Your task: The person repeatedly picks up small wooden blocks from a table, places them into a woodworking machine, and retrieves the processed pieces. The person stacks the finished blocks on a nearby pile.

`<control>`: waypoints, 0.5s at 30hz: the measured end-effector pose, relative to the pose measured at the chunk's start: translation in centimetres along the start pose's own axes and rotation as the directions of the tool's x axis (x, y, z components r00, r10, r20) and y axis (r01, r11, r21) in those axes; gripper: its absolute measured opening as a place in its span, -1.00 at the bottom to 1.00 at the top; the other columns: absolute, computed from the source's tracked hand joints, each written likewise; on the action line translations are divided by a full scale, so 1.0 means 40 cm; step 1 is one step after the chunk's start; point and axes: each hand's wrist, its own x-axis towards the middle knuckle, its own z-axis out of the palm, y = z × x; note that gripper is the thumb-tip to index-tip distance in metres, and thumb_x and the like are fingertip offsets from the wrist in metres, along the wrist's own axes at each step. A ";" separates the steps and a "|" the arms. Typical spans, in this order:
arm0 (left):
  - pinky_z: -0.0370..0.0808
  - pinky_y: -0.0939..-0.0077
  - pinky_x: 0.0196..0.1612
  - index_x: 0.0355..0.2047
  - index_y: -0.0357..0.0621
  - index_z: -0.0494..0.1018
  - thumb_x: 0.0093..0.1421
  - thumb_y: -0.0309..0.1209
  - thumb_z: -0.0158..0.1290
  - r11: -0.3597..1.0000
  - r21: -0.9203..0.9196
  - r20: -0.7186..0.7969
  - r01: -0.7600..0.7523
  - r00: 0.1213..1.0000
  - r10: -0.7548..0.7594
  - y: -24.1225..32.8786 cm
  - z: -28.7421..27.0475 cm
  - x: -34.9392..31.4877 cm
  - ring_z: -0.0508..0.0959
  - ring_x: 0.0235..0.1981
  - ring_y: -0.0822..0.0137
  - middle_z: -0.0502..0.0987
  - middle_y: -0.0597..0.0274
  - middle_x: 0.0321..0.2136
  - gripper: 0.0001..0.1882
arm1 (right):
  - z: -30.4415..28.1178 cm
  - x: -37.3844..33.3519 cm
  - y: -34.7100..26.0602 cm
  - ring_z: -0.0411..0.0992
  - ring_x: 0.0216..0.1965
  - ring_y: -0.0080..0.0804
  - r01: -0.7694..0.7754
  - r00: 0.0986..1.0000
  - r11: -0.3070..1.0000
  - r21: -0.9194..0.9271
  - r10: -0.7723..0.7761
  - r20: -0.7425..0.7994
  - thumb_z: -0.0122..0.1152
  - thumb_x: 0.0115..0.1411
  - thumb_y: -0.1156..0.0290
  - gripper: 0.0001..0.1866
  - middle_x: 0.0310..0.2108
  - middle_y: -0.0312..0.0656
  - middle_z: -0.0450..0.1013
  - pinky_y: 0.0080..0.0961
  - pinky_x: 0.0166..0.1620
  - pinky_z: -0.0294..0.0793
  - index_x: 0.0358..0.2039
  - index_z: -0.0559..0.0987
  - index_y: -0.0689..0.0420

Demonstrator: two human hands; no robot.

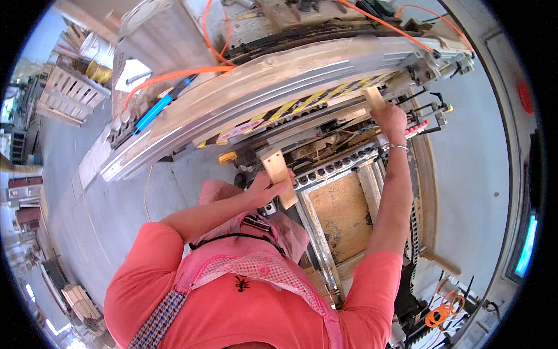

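Observation:
My left hand (pixel 266 191) is closed around a short, flat wooden piece (pixel 276 168) with small dark holes near its upper end. It holds this piece up in front of my apron, at the near left corner of a machine. Farther right, my arm reaches out over the machine, and my right hand (pixel 390 121) grips the near end of another light wooden piece (pixel 374 98). That piece's far end points toward a striped yellow-and-black band (pixel 302 104). Its gripped end is hidden by my fingers. Between the hands runs a metal rail (pixel 337 168) with a row of round black parts.
A long wooden beam with metal rails (pixel 256 78) spans the machine's far side. On it lie a blue-handled tool (pixel 156 111) and an orange hose (pixel 174 74). A sawdust-coloured panel (pixel 340 215) sits inside the machine frame. Pallets (pixel 71 93) stand far left; a screen (pixel 526 247) is at right.

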 end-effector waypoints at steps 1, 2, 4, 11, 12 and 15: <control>0.41 0.52 -0.16 -0.18 -0.23 0.37 0.18 -0.42 -0.04 0.999 0.037 0.013 -0.029 1.000 0.028 0.001 0.003 0.001 0.47 -0.26 0.46 0.48 0.28 -0.34 -0.78 | 0.019 -0.001 0.018 0.49 -0.36 -0.03 0.018 0.999 1.000 0.022 -0.017 -0.051 0.17 -0.14 -0.06 -0.49 -0.45 0.08 0.49 -0.20 -0.25 0.47 -0.45 0.60 0.19; 0.42 0.51 -0.18 -0.19 -0.23 0.38 0.17 -0.42 -0.03 0.996 0.074 0.015 -0.054 0.998 0.053 0.002 0.001 -0.001 0.48 -0.27 0.46 0.48 0.28 -0.35 -0.79 | 0.012 0.000 0.005 0.49 -0.35 -0.03 -0.010 1.000 1.000 -0.015 0.010 -0.004 0.17 -0.13 -0.07 -0.49 -0.44 0.07 0.50 -0.20 -0.24 0.47 -0.44 0.60 0.18; 0.45 0.50 -0.19 -0.23 -0.22 0.42 0.15 -0.40 0.01 0.954 0.254 0.035 -0.161 0.987 0.157 -0.010 0.002 -0.001 0.52 -0.27 0.41 0.52 0.20 -0.33 -0.79 | 0.024 0.005 0.026 0.49 -0.33 -0.02 -0.044 0.999 0.999 -0.032 0.044 0.025 0.18 -0.13 -0.09 -0.48 -0.43 0.06 0.50 -0.18 -0.24 0.47 -0.45 0.60 0.18; 0.40 0.25 -0.23 -0.20 -0.13 0.44 0.12 -0.37 0.05 0.746 0.483 0.198 -0.459 0.887 0.418 0.024 -0.046 -0.048 0.48 -0.32 0.05 0.50 0.13 -0.34 -0.77 | 0.021 -0.012 0.011 0.48 -0.31 0.03 0.034 0.999 0.989 -0.142 -0.031 0.018 0.20 -0.06 -0.10 -0.47 -0.44 0.11 0.49 -0.14 -0.25 0.46 -0.39 0.52 0.20; 0.39 0.25 -0.21 -0.21 -0.14 0.44 0.10 -0.36 0.06 0.746 0.480 0.199 -0.462 0.885 0.420 0.016 -0.058 -0.057 0.48 -0.31 0.05 0.50 0.12 -0.35 -0.76 | 0.015 -0.025 0.001 0.47 -0.29 0.03 0.030 0.999 0.996 -0.087 -0.031 -0.013 0.21 -0.05 -0.08 -0.48 -0.42 0.10 0.49 -0.13 -0.23 0.46 -0.38 0.52 0.19; 0.38 0.25 -0.16 -0.21 -0.15 0.42 0.07 -0.36 0.07 0.732 0.462 0.216 -0.501 0.864 0.455 -0.021 -0.081 -0.066 0.46 -0.26 0.06 0.50 0.13 -0.33 -0.73 | -0.008 -0.044 -0.035 0.46 -0.26 0.02 -0.047 0.998 0.991 -0.123 0.042 -0.046 0.22 -0.05 -0.05 -0.51 -0.38 0.08 0.49 -0.13 -0.20 0.44 -0.35 0.53 0.15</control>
